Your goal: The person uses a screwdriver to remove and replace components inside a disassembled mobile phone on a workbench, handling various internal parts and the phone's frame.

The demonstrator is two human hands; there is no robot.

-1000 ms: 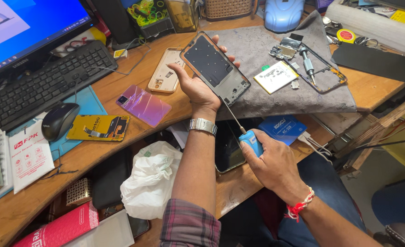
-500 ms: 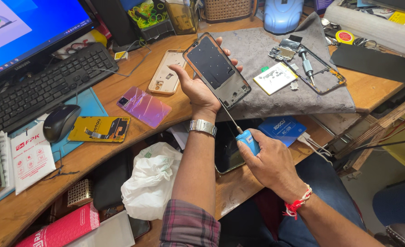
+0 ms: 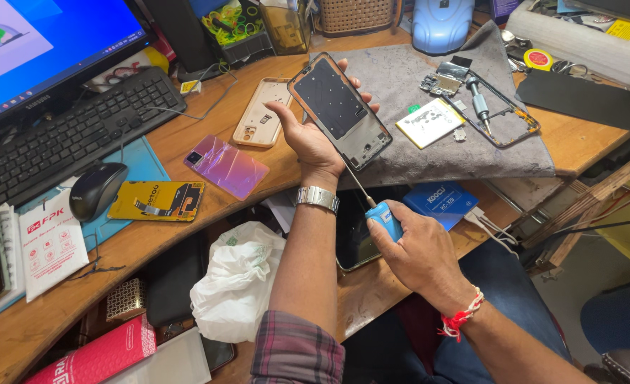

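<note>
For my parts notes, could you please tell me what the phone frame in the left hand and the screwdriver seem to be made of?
Phone frame: dull grey metal rim, to judge by its sheen, around a matte dark inner plate, possibly plastic or film. Screwdriver: glossy blue handle, likely plastic, with a thin bright shaft that looks like steel.

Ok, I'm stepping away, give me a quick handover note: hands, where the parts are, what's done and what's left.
Left hand holds the phone frame tilted above the grey mat.
Right hand grips the blue-handled screwdriver, its tip at the frame's lower edge.
Done: phone is apart; the battery, circuit board and a second frame lie on the mat, the purple back cover on the desk.
Left: the screwdriver work on the frame; nothing is reassembled.
</note>
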